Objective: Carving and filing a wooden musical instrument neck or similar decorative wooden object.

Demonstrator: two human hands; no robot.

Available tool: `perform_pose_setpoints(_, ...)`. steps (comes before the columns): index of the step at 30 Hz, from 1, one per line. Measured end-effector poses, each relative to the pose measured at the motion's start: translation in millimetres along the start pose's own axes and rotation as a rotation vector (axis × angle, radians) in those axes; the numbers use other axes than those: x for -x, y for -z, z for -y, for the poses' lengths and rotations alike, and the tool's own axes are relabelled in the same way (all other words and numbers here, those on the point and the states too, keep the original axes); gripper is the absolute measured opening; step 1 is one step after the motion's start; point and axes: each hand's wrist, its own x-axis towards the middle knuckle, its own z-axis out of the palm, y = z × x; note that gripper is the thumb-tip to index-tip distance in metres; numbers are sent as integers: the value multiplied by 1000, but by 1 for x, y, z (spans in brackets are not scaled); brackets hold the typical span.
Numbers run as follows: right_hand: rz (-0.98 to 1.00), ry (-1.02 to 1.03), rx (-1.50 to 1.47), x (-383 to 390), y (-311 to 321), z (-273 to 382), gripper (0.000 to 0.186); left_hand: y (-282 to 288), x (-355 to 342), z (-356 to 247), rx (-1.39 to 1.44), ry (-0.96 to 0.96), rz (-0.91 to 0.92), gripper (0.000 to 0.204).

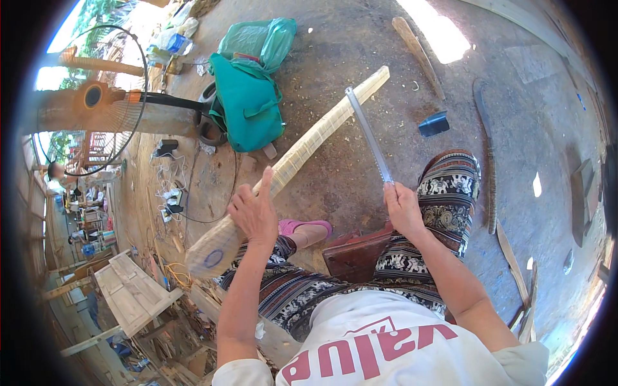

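My left hand (254, 215) is closed around a long, pale carved piece of wood (309, 145), index finger stretched along it. The wood slants from my lap up to the far right; its near end is broad, with a dark ring drawn on it, and its far end is narrow. In my right hand (403, 207) is a narrow, silvery metal tool (368, 136), long and straight, with what looks like a toothed edge. The tool's far end lies at or just over the wood near its narrow end; whether they touch, I cannot tell.
A reddish-brown low seat (357, 254) is between my legs. Beyond the wood lie a green bag (244, 106) and a dark blue piece (433, 124). A fan (96, 96) stands at the left, above a wooden bench (132, 293). A curved dark strip (487, 154) lies on the right.
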Motion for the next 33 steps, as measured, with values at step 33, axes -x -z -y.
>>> perform_pose_setpoints(33,122,15,92,-2,-18,-5,36,-81,-46,20,527,250,926,73)
